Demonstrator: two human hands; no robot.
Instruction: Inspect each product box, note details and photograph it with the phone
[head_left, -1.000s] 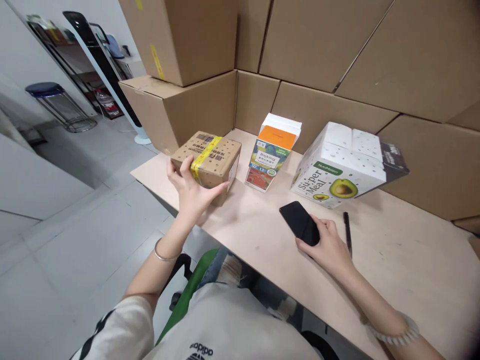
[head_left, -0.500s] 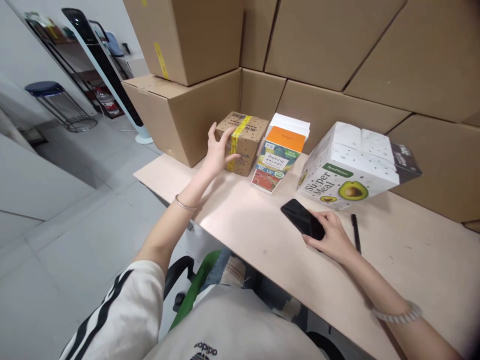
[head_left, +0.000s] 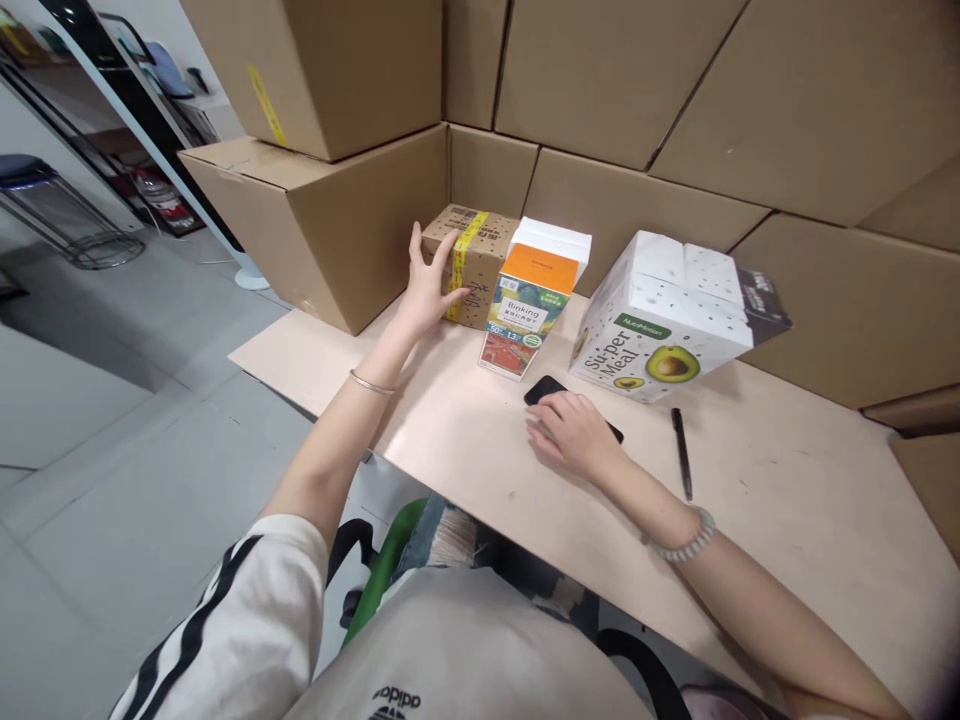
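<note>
My left hand (head_left: 431,285) is at the brown carton with yellow tape (head_left: 487,262), its fingers spread against the carton's left and front sides, thumb on the front. The carton stands close beside the upright Binking box (head_left: 521,315) with an orange top. Over a black smartphone (head_left: 541,388) lying on the table reaches my right hand (head_left: 574,435), fingers loosely bent and covering much of it. I see no firm hold on the phone. To the right of that hand lies a black pen (head_left: 681,455).
A white Super Meal box (head_left: 667,320) stands at the back of the table (head_left: 787,540). Large cardboard boxes (head_left: 352,220) wall in the back and left. The table's front edge runs near my lap, above a green chair part (head_left: 386,570).
My left hand pushed the brown carton back and right, beside the Binking box. My right hand left the phone's right end and moved left across it. The view turned slightly.
</note>
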